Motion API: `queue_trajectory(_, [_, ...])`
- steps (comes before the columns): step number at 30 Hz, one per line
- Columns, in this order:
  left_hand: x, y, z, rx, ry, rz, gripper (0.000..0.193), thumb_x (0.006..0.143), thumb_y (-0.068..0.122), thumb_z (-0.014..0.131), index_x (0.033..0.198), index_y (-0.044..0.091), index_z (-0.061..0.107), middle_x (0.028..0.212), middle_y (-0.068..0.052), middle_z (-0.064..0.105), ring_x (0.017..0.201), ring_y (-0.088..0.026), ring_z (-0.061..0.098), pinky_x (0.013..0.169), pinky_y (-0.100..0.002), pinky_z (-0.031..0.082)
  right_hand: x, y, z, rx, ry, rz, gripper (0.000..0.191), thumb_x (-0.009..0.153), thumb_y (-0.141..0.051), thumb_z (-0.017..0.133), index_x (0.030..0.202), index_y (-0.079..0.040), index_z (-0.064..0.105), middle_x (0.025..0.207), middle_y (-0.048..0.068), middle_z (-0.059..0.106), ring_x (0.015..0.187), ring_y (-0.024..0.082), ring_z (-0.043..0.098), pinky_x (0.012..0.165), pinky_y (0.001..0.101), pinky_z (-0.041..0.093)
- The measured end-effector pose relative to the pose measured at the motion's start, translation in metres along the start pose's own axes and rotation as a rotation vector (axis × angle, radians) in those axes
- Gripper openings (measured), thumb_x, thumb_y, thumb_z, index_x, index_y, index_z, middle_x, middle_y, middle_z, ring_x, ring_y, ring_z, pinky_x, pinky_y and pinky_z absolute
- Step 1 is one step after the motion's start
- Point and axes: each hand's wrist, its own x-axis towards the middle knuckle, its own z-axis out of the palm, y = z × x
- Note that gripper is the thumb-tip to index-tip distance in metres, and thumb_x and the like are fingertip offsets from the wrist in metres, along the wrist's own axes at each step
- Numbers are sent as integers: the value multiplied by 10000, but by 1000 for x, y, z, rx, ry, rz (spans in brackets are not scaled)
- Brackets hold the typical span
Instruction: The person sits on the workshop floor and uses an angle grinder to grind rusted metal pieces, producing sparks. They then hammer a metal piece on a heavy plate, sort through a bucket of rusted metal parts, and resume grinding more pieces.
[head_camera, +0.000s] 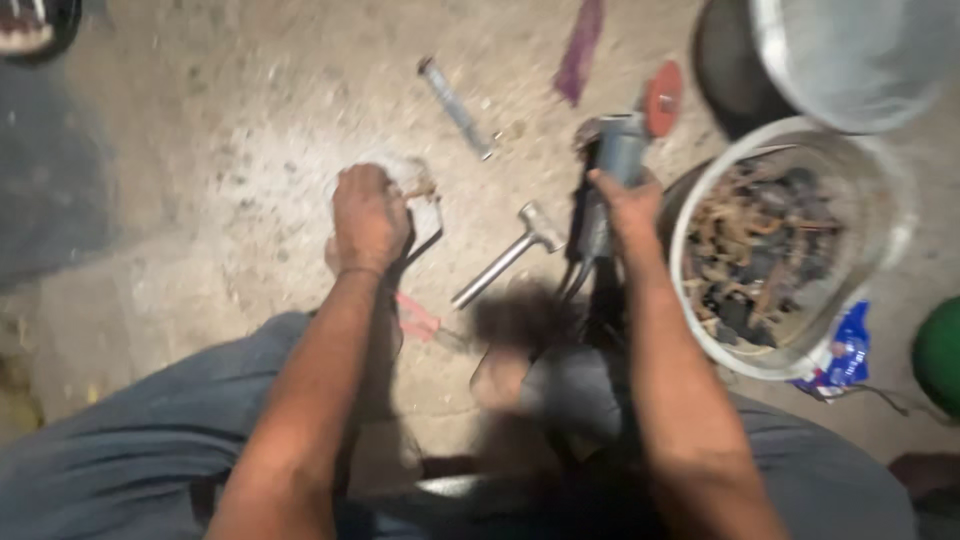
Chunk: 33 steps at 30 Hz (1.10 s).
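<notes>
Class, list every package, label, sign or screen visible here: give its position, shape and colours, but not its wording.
Blue packet: crumpled plastic wrapper, blue with white patches, lying on the floor against the lower right side of the white bucket of scrap.
No signs or screens show.

grey angle grinder with red disc, gripped upright, small metal part held on floor

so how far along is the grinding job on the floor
Done: nothing shows as finished. In hand: the right hand grips a grey angle grinder with a red disc; the left hand pins a small metal piece to the concrete floor. Left: the disc is off the piece, so no cut shows yet.
</notes>
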Motion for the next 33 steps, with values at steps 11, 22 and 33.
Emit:
queue_trajectory(11, [-3, 277, -39, -1180, -758, 119, 896, 719, 305, 904, 1439, 62, 429, 1220, -40, 670, 1093, -170, 650, 957, -357, 558, -137, -231, -87, 76, 257, -769, 573, 916, -259, 866, 1313, 30, 571, 1220, 111, 669, 1083, 202, 651, 999, 355, 534])
queue_trajectory(22, [-86, 283, -52, -935, -1163, 215, 517, 814, 398, 833, 1146, 23, 707, 959, -58, 736, 913, -156, 671, 830, -334, 558, -232, -176, -153, 821, -713, -139, 596, 838, -184, 793, 1339, 34, 554, 1125, 245, 712, 1059, 390, 726, 903, 517, 613])
queue_trajectory(33, [-42, 253, -10, -1315, -1194, 40, 676, 846, 34, 714, 1461, 7, 435, 1177, -48, 684, 954, -153, 706, 846, -284, 581, -178, -176, -129, 812, -200, -86, 377, 854, -190, 773, 1129, -24, 575, 886, 160, 698, 783, 312, 735, 717, 505, 641])
